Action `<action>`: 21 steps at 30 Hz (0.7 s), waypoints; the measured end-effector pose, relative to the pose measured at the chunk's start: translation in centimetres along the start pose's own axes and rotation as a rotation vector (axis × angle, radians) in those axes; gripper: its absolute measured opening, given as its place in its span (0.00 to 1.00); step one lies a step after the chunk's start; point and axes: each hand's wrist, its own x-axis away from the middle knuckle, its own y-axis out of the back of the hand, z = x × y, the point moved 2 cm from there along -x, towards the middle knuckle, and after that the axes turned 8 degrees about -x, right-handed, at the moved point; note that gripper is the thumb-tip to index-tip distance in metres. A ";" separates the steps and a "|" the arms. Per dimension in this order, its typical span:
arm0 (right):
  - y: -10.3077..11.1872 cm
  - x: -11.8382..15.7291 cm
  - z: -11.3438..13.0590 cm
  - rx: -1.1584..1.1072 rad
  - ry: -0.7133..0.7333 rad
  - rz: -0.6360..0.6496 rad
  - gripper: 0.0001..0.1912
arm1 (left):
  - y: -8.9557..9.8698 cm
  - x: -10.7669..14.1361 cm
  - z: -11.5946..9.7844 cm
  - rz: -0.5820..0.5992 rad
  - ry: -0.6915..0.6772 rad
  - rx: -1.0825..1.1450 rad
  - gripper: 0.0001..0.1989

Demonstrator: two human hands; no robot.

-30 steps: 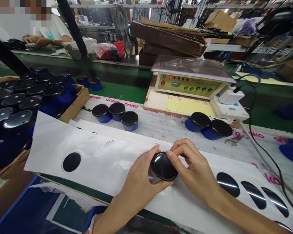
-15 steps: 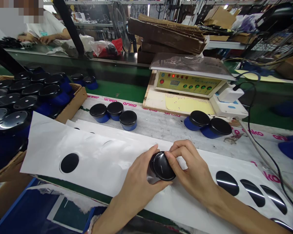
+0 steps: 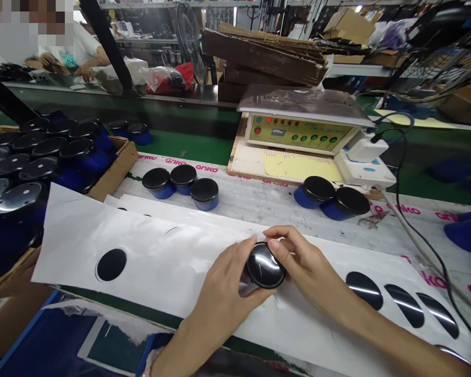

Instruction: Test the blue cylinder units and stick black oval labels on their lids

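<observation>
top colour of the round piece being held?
The top is glossy black; head view shows it best.

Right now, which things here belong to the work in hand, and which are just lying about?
Apparently in use:
glossy black round piece, gripped by left hand, touched by right hand
long white paper-like sheet with flat black rounded shapes
black-topped blue cylinders, likely

Probably just lying about:
stacked brown cardboard
red-and-clear plastic bundle
</observation>
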 end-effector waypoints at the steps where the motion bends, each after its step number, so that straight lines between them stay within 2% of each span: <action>1: 0.0 0.0 0.1 0.001 0.004 0.027 0.14 | -0.1 0.1 0.0 -0.005 -0.052 -0.031 0.35; 6: -0.1 0.0 0.3 -0.017 0.063 0.039 0.14 | -0.1 0.4 0.2 0.037 -0.149 -0.127 0.32; 14: -0.5 0.5 0.4 0.055 0.223 -0.002 0.10 | 1.7 0.5 0.2 -0.092 -0.405 -0.238 0.26; 18: -0.6 0.6 0.3 0.052 0.271 -0.015 0.09 | 2.1 0.7 -0.1 -0.092 -0.340 -0.139 0.19; 21: -0.7 0.6 0.1 0.055 0.292 -0.020 0.09 | 2.6 0.5 -0.7 -0.049 -0.284 -0.127 0.12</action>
